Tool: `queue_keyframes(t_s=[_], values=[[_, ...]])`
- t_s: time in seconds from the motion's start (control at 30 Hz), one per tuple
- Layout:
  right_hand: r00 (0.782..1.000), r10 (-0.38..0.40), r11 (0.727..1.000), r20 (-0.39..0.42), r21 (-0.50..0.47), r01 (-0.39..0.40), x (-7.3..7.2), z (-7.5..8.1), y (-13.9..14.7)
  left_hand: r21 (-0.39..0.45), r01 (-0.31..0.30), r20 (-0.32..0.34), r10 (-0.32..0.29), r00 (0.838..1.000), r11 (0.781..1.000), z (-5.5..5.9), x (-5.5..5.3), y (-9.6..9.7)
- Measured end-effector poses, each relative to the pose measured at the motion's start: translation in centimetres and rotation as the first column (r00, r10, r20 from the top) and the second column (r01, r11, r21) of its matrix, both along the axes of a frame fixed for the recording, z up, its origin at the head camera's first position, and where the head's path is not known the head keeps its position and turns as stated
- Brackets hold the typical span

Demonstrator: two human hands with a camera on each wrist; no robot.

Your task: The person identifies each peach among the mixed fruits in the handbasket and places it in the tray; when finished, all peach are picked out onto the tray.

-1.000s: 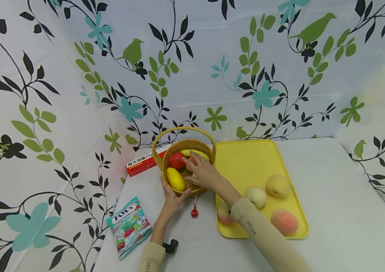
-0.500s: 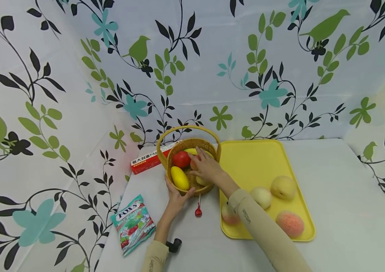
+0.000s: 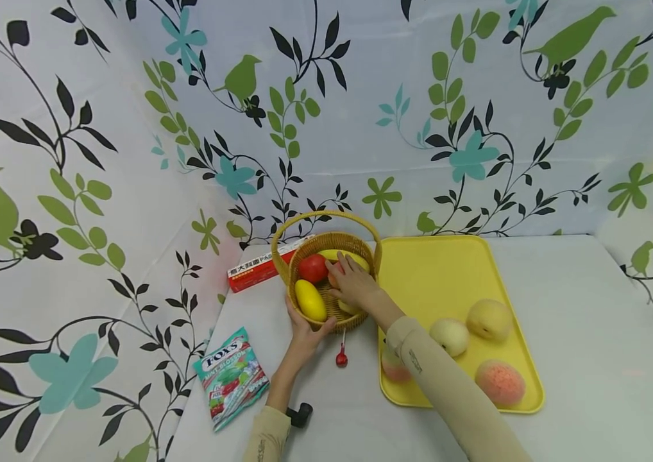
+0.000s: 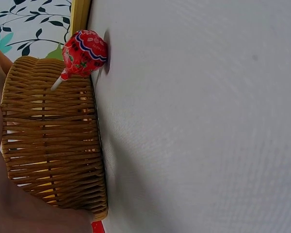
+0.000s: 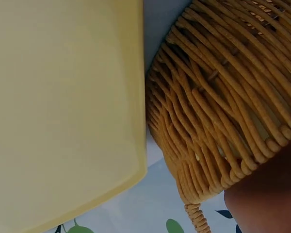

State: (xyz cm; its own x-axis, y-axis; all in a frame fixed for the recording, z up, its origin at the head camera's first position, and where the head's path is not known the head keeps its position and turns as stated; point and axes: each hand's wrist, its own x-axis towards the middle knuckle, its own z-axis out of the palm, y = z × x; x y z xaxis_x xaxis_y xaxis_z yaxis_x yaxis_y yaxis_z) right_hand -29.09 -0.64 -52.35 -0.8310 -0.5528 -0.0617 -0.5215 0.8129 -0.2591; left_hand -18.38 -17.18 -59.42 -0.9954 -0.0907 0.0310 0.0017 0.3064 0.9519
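Note:
A round wicker basket [image 3: 333, 326] with a tall arched handle stands at the table's middle. My left hand [image 3: 305, 335] grips its near left side, thumb by the rim; the left wrist view shows that hand against the basket's woven wall [image 4: 48, 131]. Inside the basket, my right hand [image 3: 355, 282] has its fingers and thumb around an orange-red peach [image 3: 333, 276], mostly hidden by the hand. Around it lie a red round fruit [image 3: 312, 268], a yellow oval fruit [image 3: 310, 300], a banana [image 3: 355, 258] and a pale yellow fruit [image 3: 348, 308] partly under the hand.
Right of the basket, a yellow tray [image 3: 436, 269] carries pale pears [image 3: 489, 319] and peaches [image 3: 500, 383]. A red pasta box [image 3: 254, 273] lies behind left. A red lollipop [image 3: 341, 358] is before the basket, and a FOX'S candy bag [image 3: 231, 378] at front left.
The head view has shifted, so everything sits slightly farther right. Both hands keep nearly the same place at the basket; the right hand's fingers have moved slightly over the peach.

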Motion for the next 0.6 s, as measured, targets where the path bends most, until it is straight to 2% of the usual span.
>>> queue_keyframes(t_s=[0.2,0.37,0.6], values=[[0.999,-0.030,0.999,-0.013,0.013,0.030,-0.5,-0.2,-0.6,0.004,0.000,-0.021,0.000,1.000,1.000,-0.1,0.0,0.0],[0.997,-0.076,0.997,0.011,-0.001,0.076,-0.9,-0.4,-1.1,0.016,0.002,-0.025,-0.002,1.000,1.000,0.0,0.0,0.1],[0.992,-0.125,0.991,-0.009,-0.057,0.124,-1.2,-0.6,-1.7,0.019,0.005,-0.025,-0.004,1.000,1.000,0.1,-0.1,-0.1]])
